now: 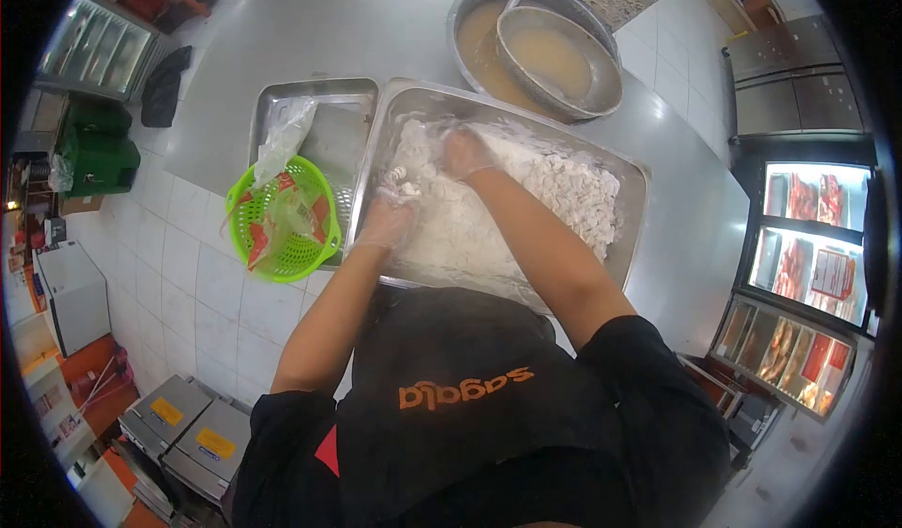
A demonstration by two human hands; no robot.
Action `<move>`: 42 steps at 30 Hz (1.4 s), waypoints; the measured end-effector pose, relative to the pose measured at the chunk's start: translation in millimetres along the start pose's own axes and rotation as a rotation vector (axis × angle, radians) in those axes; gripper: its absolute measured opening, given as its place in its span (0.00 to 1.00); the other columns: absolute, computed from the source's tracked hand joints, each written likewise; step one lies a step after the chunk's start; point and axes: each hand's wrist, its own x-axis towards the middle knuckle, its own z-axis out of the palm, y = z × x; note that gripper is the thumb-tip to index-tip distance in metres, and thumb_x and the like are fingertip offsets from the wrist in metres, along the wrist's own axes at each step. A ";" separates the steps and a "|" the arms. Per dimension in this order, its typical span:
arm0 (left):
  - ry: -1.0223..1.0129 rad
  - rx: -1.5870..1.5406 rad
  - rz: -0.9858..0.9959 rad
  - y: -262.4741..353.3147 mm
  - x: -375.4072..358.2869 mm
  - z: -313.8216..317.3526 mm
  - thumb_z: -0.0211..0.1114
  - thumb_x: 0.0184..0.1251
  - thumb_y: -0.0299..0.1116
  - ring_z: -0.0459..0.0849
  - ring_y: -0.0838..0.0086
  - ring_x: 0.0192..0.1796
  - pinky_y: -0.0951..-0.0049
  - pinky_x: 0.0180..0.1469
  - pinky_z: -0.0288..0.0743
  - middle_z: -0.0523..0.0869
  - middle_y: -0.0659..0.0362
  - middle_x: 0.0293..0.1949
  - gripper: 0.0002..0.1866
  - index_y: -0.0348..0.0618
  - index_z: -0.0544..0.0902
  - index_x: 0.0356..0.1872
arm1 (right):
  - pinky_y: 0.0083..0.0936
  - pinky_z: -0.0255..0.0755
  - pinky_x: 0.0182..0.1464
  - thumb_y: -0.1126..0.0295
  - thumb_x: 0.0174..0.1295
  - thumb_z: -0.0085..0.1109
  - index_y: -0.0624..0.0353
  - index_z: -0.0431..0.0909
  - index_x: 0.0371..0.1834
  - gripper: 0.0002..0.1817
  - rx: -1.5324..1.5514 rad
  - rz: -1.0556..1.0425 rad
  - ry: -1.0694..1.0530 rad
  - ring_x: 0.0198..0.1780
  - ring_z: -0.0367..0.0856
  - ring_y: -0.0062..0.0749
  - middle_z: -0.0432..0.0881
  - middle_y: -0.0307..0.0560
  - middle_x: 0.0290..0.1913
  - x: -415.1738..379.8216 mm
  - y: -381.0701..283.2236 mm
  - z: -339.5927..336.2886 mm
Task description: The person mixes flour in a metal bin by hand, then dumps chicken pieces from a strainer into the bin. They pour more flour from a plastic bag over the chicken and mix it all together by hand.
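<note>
Both of my hands wear clear plastic gloves and are inside a deep metal tray [636,237] of white flour [451,232]. My left hand [387,220] is by the tray's left wall, its fingers curled around a flour-coated piece [402,186] of food whose kind I cannot make out. Farther in, my right hand [467,155] reaches down into the flour; its fingers are blurred and partly buried. Lumpy flour-coated pieces [573,194] are heaped along the tray's right side.
Left of the flour tray, a shallower metal tray [343,119] carries a plastic bag [287,138]. A green basket [282,256] with red and clear wrappers overhangs its near-left edge. Behind stands a large bowl [465,35] of cloudy liquid with a strainer [550,63] in it, on the steel table [310,21].
</note>
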 end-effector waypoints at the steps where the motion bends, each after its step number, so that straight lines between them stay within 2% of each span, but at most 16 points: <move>1: 0.023 -0.013 -0.039 2.5 0.2 0.5 0.58 0.64 0.23 0.84 0.67 0.51 0.66 0.56 0.78 0.83 0.53 0.53 0.24 0.39 0.74 0.63 | 0.42 0.80 0.52 0.73 0.59 0.54 0.61 0.85 0.42 0.12 -0.053 0.063 -0.120 0.48 0.86 0.54 0.86 0.62 0.45 7.5 -1.2 7.0; 5: -0.063 0.215 -0.024 11.5 0.2 -10.4 0.64 0.63 0.33 0.85 0.57 0.51 0.62 0.55 0.78 0.85 0.46 0.48 0.22 0.37 0.78 0.58 | 0.42 0.78 0.55 0.73 0.59 0.55 0.61 0.85 0.45 0.13 0.295 0.000 -0.116 0.50 0.85 0.54 0.86 0.60 0.46 15.8 -1.7 6.2; 8: 0.041 0.463 -0.069 51.8 -20.5 -11.7 0.66 0.61 0.40 0.84 0.43 0.52 0.55 0.54 0.76 0.85 0.36 0.45 0.21 0.34 0.81 0.49 | 0.41 0.79 0.55 0.74 0.59 0.55 0.63 0.85 0.44 0.13 0.124 -0.177 -0.086 0.50 0.86 0.53 0.86 0.60 0.46 6.7 -24.7 -21.8; 12: 0.007 0.461 -0.104 48.1 -11.9 -10.0 0.68 0.61 0.41 0.84 0.44 0.52 0.55 0.54 0.76 0.85 0.36 0.44 0.22 0.30 0.81 0.46 | 0.41 0.78 0.54 0.73 0.59 0.55 0.63 0.86 0.43 0.13 -0.084 -0.166 -0.107 0.50 0.86 0.51 0.86 0.62 0.46 32.1 -10.1 56.5; 15: -0.005 0.438 -0.086 28.6 -2.9 -11.2 0.69 0.61 0.42 0.85 0.45 0.52 0.55 0.54 0.76 0.85 0.36 0.45 0.23 0.30 0.81 0.47 | 0.41 0.78 0.54 0.69 0.60 0.56 0.63 0.86 0.43 0.14 -0.118 -0.100 -0.267 0.49 0.86 0.51 0.86 0.63 0.46 40.9 -22.8 22.7; 18: 0.001 0.441 -0.159 38.7 -8.3 -11.0 0.70 0.60 0.41 0.85 0.46 0.52 0.55 0.54 0.76 0.86 0.37 0.44 0.23 0.32 0.81 0.49 | 0.40 0.79 0.53 0.64 0.60 0.59 0.61 0.87 0.42 0.14 0.148 -0.071 -0.273 0.48 0.87 0.51 0.86 0.63 0.46 49.7 11.3 29.9; 21: 0.020 0.426 -0.049 18.8 -2.0 -4.4 0.70 0.60 0.39 0.85 0.46 0.51 0.56 0.54 0.76 0.86 0.38 0.43 0.23 0.33 0.81 0.51 | 0.39 0.79 0.52 0.61 0.58 0.63 0.60 0.86 0.46 0.17 0.307 -0.193 -0.283 0.47 0.87 0.52 0.86 0.63 0.47 25.2 7.2 -3.8; 22: 0.003 0.414 0.037 16.1 -1.3 -0.9 0.69 0.60 0.39 0.85 0.46 0.51 0.55 0.54 0.77 0.86 0.37 0.44 0.23 0.33 0.81 0.51 | 0.39 0.79 0.52 0.62 0.58 0.63 0.56 0.85 0.48 0.17 0.206 -0.404 -0.171 0.47 0.86 0.51 0.87 0.59 0.47 17.1 17.1 10.8; 23: -0.015 0.402 0.127 14.3 0.5 2.8 0.69 0.60 0.38 0.85 0.46 0.51 0.55 0.55 0.77 0.86 0.37 0.44 0.23 0.33 0.81 0.52 | 0.38 0.79 0.52 0.62 0.58 0.63 0.55 0.85 0.48 0.16 0.118 -0.353 -0.141 0.47 0.86 0.50 0.87 0.58 0.46 9.5 22.5 28.0; 26: -0.346 0.859 -0.019 4.9 8.9 10.0 0.66 0.63 0.37 0.83 0.46 0.55 0.55 0.57 0.76 0.85 0.37 0.49 0.22 0.34 0.81 0.54 | 0.37 0.79 0.52 0.65 0.56 0.61 0.51 0.85 0.42 0.12 -0.149 -0.195 -0.067 0.46 0.86 0.47 0.87 0.51 0.43 -7.0 21.7 62.2; 29: -0.354 0.858 0.090 31.5 -6.6 9.1 0.48 0.77 0.40 0.82 0.42 0.57 0.50 0.60 0.74 0.82 0.34 0.53 0.22 0.33 0.83 0.51 | 0.37 0.78 0.51 0.66 0.55 0.60 0.53 0.85 0.41 0.12 0.224 -0.256 0.063 0.45 0.86 0.46 0.87 0.51 0.43 -15.5 16.8 24.6; 32: -0.152 0.661 -0.053 58.0 -8.1 11.6 0.42 0.80 0.42 0.83 0.43 0.56 0.51 0.59 0.75 0.83 0.33 0.51 0.25 0.32 0.83 0.50 | 0.38 0.78 0.52 0.64 0.53 0.66 0.55 0.86 0.40 0.12 0.235 -0.125 -0.196 0.47 0.85 0.46 0.87 0.51 0.46 -21.0 28.6 -12.9; 35: -0.155 0.664 -0.087 45.6 18.0 12.7 0.60 0.67 0.34 0.82 0.45 0.57 0.53 0.59 0.75 0.82 0.37 0.54 0.20 0.31 0.80 0.55 | 0.37 0.77 0.55 0.65 0.58 0.59 0.54 0.86 0.45 0.14 0.366 -0.071 -0.309 0.48 0.85 0.48 0.87 0.52 0.46 -58.6 52.9 -20.6; 38: -0.322 0.947 0.235 30.6 34.8 11.6 0.59 0.67 0.35 0.83 0.45 0.55 0.53 0.57 0.77 0.83 0.37 0.53 0.21 0.30 0.79 0.56 | 0.37 0.77 0.58 0.63 0.61 0.57 0.54 0.86 0.47 0.15 0.186 -0.121 0.062 0.50 0.85 0.50 0.86 0.54 0.47 -88.5 56.0 27.7; 41: -0.350 1.081 0.221 25.3 40.2 22.8 0.63 0.65 0.36 0.85 0.46 0.52 0.54 0.53 0.79 0.84 0.37 0.50 0.20 0.32 0.81 0.53 | 0.38 0.74 0.61 0.65 0.62 0.56 0.52 0.80 0.57 0.19 0.142 0.005 0.037 0.58 0.79 0.53 0.83 0.59 0.54 -105.2 31.2 25.4; 42: -0.344 1.055 0.195 15.6 46.9 24.8 0.63 0.64 0.36 0.85 0.46 0.51 0.54 0.53 0.79 0.85 0.37 0.49 0.19 0.33 0.82 0.52 | 0.39 0.75 0.59 0.65 0.63 0.55 0.52 0.82 0.54 0.17 -0.015 0.184 -0.090 0.55 0.81 0.53 0.84 0.57 0.50 -100.7 48.5 63.6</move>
